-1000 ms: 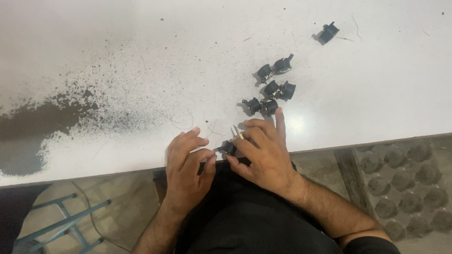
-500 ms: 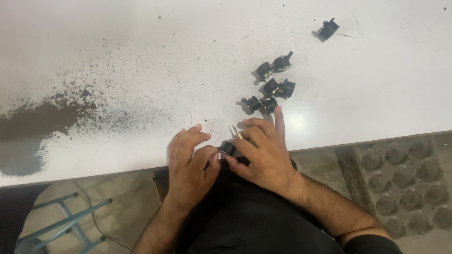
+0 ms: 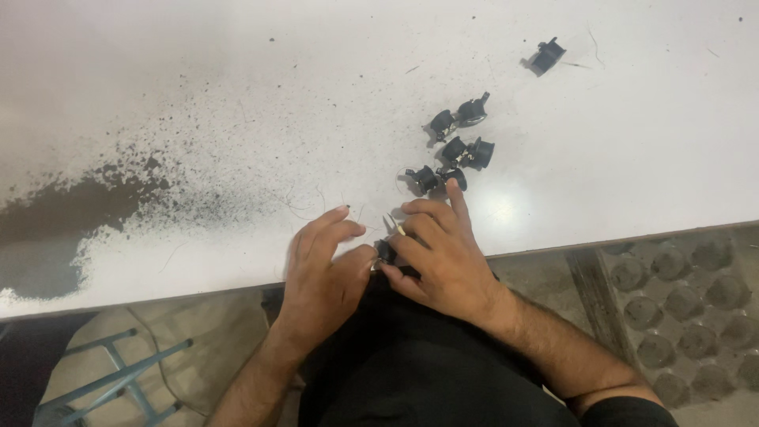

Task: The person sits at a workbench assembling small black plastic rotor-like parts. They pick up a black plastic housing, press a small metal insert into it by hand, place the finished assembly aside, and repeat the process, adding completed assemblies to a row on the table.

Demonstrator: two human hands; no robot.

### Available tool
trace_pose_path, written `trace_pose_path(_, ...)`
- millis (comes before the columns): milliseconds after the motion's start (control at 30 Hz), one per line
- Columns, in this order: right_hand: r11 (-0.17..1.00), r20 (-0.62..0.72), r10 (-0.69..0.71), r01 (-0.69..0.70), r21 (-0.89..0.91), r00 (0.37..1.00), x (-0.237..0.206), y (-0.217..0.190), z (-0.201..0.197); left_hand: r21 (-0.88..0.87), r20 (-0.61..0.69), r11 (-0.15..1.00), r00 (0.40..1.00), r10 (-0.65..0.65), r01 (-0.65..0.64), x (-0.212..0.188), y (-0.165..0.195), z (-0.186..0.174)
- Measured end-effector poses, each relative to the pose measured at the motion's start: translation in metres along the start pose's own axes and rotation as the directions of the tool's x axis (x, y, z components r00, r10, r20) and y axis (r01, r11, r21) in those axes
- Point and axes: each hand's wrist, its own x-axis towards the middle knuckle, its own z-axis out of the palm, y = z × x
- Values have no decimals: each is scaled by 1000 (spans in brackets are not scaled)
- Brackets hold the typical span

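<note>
Held part: a small black part (image 3: 385, 251) sits between both hands at the near edge of the tabletop (image 3: 237, 95), mostly hidden by fingers.
Axis and pointing: too much of it is covered to tell its long axis or which way it points.
Metal piece: a thin pale metal piece (image 3: 393, 225) shows just above the black part, slanting up and to the far left.
Containers: the loose parts lie straight on the tabletop, in nothing.
Left hand: the left hand (image 3: 324, 277) curls over the table edge, its grip closed on the left side of the black part, thumb touching it.
Right hand: the right hand (image 3: 443, 257) pinches the part from the right, grip clamped on it; its index finger stretches far, its tip just beside the cluster.
Cluster: six similar black parts (image 3: 457, 146) lie in loose pairs, just beyond the right hand.
Stray part: one more black piece (image 3: 545, 56) lies far right, well apart.
Stain: dark speckled dust (image 3: 103, 198) spreads over the left of the tabletop.
Below: a blue metal frame (image 3: 111, 379) stands at near left under the edge.
</note>
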Motion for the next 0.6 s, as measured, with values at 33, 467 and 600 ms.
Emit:
trace_pose_path(33, 1000, 0, -12, 12, -8, 1000, 1, 0, 0, -85, 55, 994, 996, -69, 74, 4, 0, -4)
trace_pose_path(467, 999, 10, 42, -42, -23, 999, 3, -5, 1, -404, 268, 791, 886, -377, 459, 6, 1, -17)
trace_pose_path(600, 997, 4, 47, -47, -60, 999, 6, -6, 0, -415, 376, 675, 790, -484, 611, 4, -2, -18)
